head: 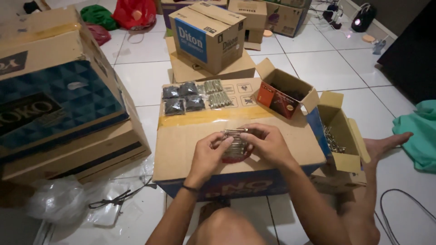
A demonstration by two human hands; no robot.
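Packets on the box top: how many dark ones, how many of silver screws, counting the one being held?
Dark packets: 4
Silver screw packets lying on the box: 2
Clear screw packet held by left hand and right hand: 1
Total: 7

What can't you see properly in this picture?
- Head view: the clear packet of metal screws is mostly covered by the left hand and right hand.
- The small orange box is dark inside; its contents are unclear.
- The dark little bags are too small to identify.
- The green cloth is cut off by the right edge.
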